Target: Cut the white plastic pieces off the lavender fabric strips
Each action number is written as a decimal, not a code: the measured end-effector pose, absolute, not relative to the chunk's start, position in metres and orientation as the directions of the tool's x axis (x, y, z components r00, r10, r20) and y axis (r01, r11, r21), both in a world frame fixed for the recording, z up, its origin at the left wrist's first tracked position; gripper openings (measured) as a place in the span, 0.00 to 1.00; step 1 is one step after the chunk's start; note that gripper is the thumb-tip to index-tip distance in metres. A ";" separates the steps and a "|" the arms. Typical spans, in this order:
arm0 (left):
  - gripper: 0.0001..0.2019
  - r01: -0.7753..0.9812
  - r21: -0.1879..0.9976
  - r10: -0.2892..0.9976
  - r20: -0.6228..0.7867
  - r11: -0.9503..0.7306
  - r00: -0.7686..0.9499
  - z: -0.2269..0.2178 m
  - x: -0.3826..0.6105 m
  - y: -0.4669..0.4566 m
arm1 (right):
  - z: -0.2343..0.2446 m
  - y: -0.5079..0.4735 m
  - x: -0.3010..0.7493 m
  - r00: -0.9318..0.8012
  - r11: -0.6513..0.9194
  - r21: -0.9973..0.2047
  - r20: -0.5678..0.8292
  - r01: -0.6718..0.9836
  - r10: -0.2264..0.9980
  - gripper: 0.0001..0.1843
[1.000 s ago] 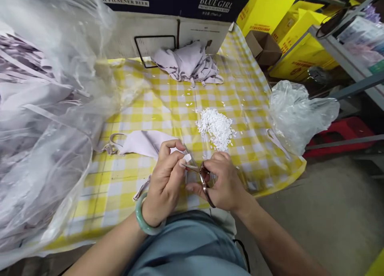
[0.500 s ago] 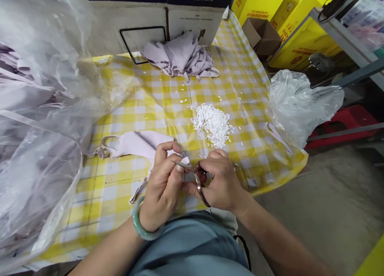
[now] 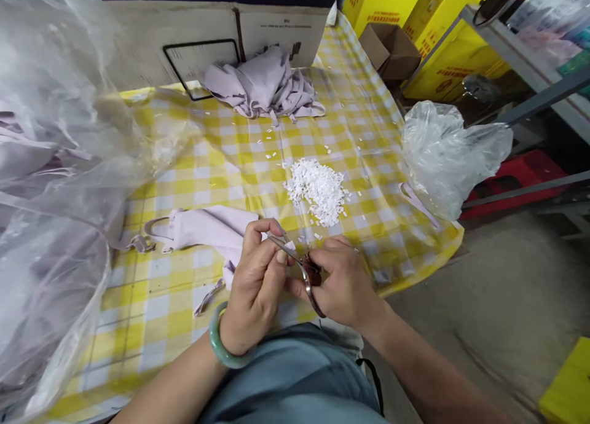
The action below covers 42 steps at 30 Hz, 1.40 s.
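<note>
My left hand (image 3: 255, 289), with a green bangle at the wrist, pinches an edge of a lilac strappy garment (image 3: 209, 227). The rest of the garment trails left across the tablecloth, its straps loose. A small white tag (image 3: 290, 245) shows at my left fingertips, between the blades of the scissors (image 3: 308, 290). My right hand (image 3: 345, 282) is closed round the scissor handles, and the blades stand slightly apart. Just beyond both hands lies a heap of small white cut pieces (image 3: 318, 190).
More lilac garments (image 3: 265, 86) are bunched against a cardboard beer box (image 3: 203, 24) at the back. A large clear plastic bag (image 3: 59, 258) of garments fills the left. Another clear bag (image 3: 452, 153) rests at the right edge of the checked tablecloth (image 3: 239, 147), near a metal rack (image 3: 530, 113).
The scissors have turned slightly, their blades now pointing more upward and sitting around the white tag. The whole view has shifted a little; both hands keep their holds.
</note>
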<state>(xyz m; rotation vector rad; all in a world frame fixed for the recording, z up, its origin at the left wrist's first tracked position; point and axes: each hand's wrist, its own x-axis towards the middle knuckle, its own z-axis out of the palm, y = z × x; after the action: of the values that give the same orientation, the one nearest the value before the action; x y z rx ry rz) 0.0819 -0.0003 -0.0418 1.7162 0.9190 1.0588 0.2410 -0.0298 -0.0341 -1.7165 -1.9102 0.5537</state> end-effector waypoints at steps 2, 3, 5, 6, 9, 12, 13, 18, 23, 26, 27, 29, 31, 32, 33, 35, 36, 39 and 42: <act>0.13 0.134 0.937 0.891 0.253 -0.323 0.378 -0.043 0.088 0.003 | -0.037 -0.034 0.246 -0.030 0.093 -0.582 0.117 0.808 0.993 0.29; 0.13 0.134 0.939 0.889 0.245 -0.317 0.386 -0.044 0.092 0.004 | -0.039 -0.036 0.249 -0.011 0.080 -0.571 0.124 0.817 0.992 0.29; 0.14 0.125 0.948 0.888 0.223 -0.294 0.401 -0.047 0.097 0.007 | -0.043 -0.039 0.254 0.021 0.050 -0.555 0.121 0.830 0.992 0.29; 0.14 0.117 0.952 0.886 0.212 -0.282 0.412 -0.048 0.099 0.009 | -0.045 -0.040 0.256 0.032 0.036 -0.556 0.111 0.830 0.993 0.29; 0.15 0.079 0.971 0.881 0.169 -0.225 0.442 -0.053 0.104 0.011 | -0.047 -0.041 0.261 0.062 -0.024 -0.614 0.042 0.789 0.997 0.29; 0.15 0.052 0.989 0.894 0.104 -0.141 0.437 -0.053 0.106 0.011 | -0.046 -0.040 0.265 0.088 -0.095 -0.713 -0.047 0.695 0.995 0.27; 0.16 0.054 0.991 0.899 0.087 -0.122 0.429 -0.051 0.105 0.011 | -0.045 -0.040 0.267 0.096 -0.107 -0.735 -0.058 0.670 0.994 0.24; 0.17 0.192 0.960 0.910 0.114 -0.204 0.398 -0.041 0.066 0.016 | -0.042 -0.037 0.264 0.032 -0.029 -0.772 -0.012 0.634 0.999 0.21; 0.16 0.692 0.602 0.908 0.149 -0.398 0.392 -0.052 -0.003 0.020 | -0.051 -0.017 0.221 -0.286 0.238 -0.746 0.065 0.623 0.956 0.24; 0.18 0.655 0.656 0.868 -0.001 -0.374 0.497 -0.056 -0.019 0.021 | -0.056 0.002 0.190 -0.413 0.306 -0.712 0.025 0.631 0.910 0.20; 0.14 0.602 0.710 0.843 -0.021 -0.365 0.537 -0.054 -0.018 0.025 | -0.056 0.010 0.183 -0.416 0.306 -0.711 0.022 0.633 0.909 0.19; 0.07 0.522 0.762 0.834 0.043 -0.384 0.550 -0.043 -0.010 0.044 | -0.048 0.036 0.174 -0.389 0.311 -0.734 0.069 0.603 0.919 0.17; 0.05 0.501 0.727 0.859 0.245 -0.470 0.450 -0.020 0.002 0.080 | -0.028 0.074 0.172 -0.322 0.354 -0.762 0.201 0.542 0.925 0.14; 0.04 0.505 0.692 0.854 0.371 -0.517 0.366 -0.006 0.008 0.103 | -0.012 0.097 0.173 -0.266 0.380 -0.763 0.277 0.523 0.923 0.12; 0.04 0.515 0.663 0.839 0.459 -0.543 0.293 0.010 0.014 0.129 | 0.006 0.122 0.175 -0.205 0.410 -0.757 0.355 0.509 0.912 0.10; 0.09 0.537 0.643 0.819 0.546 -0.546 0.179 0.038 0.025 0.180 | 0.045 0.175 0.180 -0.042 0.388 -0.712 0.452 0.585 0.891 0.08; 0.13 0.548 0.640 0.811 0.569 -0.539 0.133 0.047 0.030 0.201 | 0.062 0.201 0.184 0.014 0.364 -0.702 0.470 0.612 0.883 0.08; 0.22 0.575 0.632 0.813 0.573 -0.519 0.105 0.044 0.039 0.220 | 0.084 0.259 0.200 0.132 0.264 -0.675 0.476 0.689 0.870 0.10; 0.19 0.600 0.599 0.826 0.525 -0.530 0.206 0.011 0.034 0.168 | 0.062 0.268 0.204 0.153 0.249 -0.606 0.532 0.755 0.832 0.13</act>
<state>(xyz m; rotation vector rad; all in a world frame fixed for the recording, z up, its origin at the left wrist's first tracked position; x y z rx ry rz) 0.0343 0.1679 0.0107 2.2185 1.3509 1.2303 0.2040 0.2680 0.0623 -1.5115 -1.6048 0.1060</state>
